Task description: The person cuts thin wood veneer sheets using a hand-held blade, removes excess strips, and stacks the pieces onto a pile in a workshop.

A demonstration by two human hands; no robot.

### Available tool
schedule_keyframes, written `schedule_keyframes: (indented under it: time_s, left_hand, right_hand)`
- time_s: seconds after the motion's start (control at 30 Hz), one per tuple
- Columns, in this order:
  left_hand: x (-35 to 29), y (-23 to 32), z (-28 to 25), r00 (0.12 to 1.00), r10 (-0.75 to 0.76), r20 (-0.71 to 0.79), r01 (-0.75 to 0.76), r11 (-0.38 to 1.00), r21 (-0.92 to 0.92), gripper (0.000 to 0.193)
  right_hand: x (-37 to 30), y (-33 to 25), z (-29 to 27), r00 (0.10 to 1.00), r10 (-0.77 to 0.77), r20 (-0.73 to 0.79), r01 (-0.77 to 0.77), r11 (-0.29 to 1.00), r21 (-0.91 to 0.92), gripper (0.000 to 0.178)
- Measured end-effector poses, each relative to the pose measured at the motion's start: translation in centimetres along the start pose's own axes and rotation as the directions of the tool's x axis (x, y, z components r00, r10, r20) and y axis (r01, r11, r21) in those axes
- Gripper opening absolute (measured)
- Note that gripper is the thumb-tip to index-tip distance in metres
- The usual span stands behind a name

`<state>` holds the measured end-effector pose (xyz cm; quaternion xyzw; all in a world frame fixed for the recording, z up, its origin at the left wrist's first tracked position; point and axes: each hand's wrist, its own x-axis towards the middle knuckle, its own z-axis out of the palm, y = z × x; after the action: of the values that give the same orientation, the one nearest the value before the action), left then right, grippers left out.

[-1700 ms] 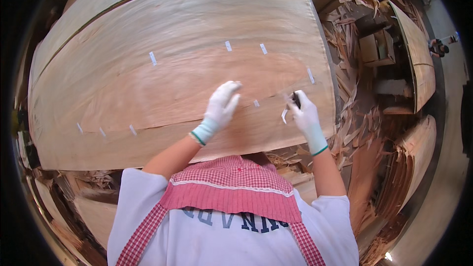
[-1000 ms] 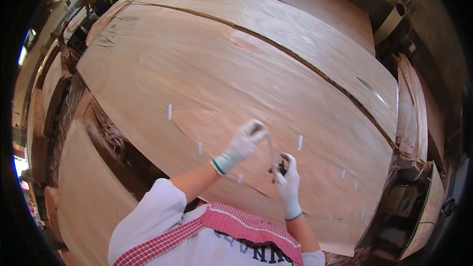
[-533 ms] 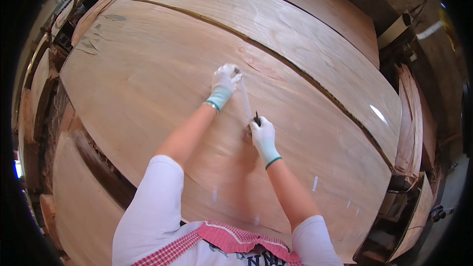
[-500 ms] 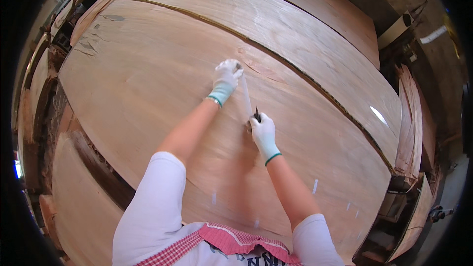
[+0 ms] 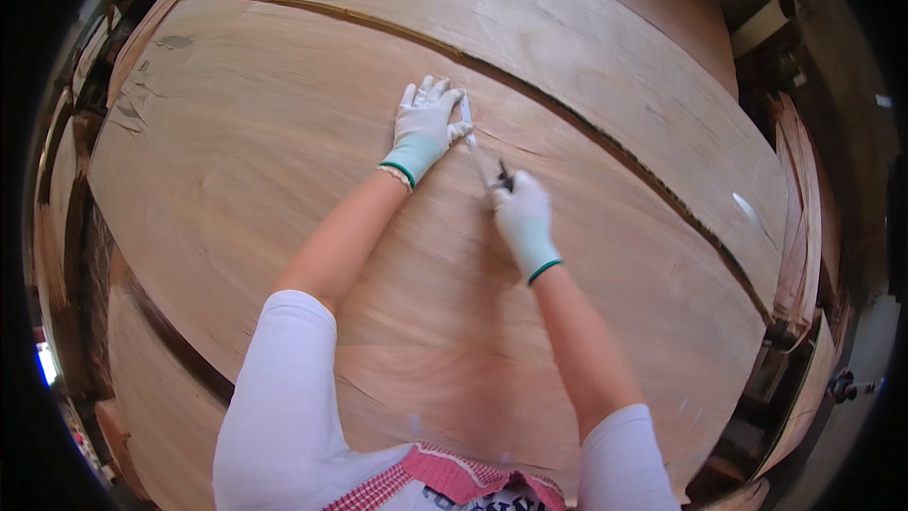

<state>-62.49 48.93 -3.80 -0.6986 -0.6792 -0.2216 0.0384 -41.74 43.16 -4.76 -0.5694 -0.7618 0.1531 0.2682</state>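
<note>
A broad sheet of pale wood veneer (image 5: 312, 123) lies under both my gloved hands. My left hand (image 5: 427, 121) rests on it with fingers spread, the thumb side pressing beside a white strip of tape (image 5: 478, 156). From there the tape runs down toward my right hand (image 5: 523, 213), which is closed around a small dark tool (image 5: 506, 176). The tool's kind is hard to make out, since the glove covers most of it and motion smears it. Both gloves are white with green cuffs.
Beyond a dark gap (image 5: 567, 114) lies another veneer sheet (image 5: 605, 66). Short tape pieces stick to the near sheet. Torn veneer strips (image 5: 799, 218) hang at the right, beside a pale tube (image 5: 764, 25). A further wood sheet (image 5: 161, 388) lies at the lower left.
My left hand has opened from a pinch and now lies flat by the tape's far end. My right hand, still holding the dark tool, has shifted slightly right and away from me.
</note>
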Motion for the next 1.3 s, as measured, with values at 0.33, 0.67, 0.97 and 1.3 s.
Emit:
schedule_keyframes:
  time_s: [0.33, 0.67, 0.97, 1.3]
  left_hand:
    - [-3.8, 6.6, 0.9, 0.885, 0.436, 0.167, -0.401, 0.893, -0.205, 0.048]
    - [-1.8, 10.5, 3.3, 0.879, 0.477, -0.02, -0.471, 0.86, -0.194, 0.04]
    - [0.0, 12.2, 1.6, 0.887, 0.406, 0.22, -0.363, 0.907, -0.211, 0.033]
    - [-27.1, 16.1, -9.1, 0.851, 0.47, 0.235, -0.249, 0.755, -0.607, 0.063]
  right_hand:
    - [0.1, 1.4, -5.7, 0.73, 0.529, 0.432, -0.679, 0.494, 0.543, 0.014]
    - [6.5, 7.1, -9.0, 0.767, 0.428, 0.478, -0.587, 0.769, 0.253, 0.021]
    - [-4.9, 1.1, -12.8, 0.817, 0.518, 0.254, -0.576, 0.705, 0.413, 0.033]
    - [-23.9, -0.7, -16.0, 0.579, 0.64, 0.506, -0.813, 0.498, 0.301, 0.033]
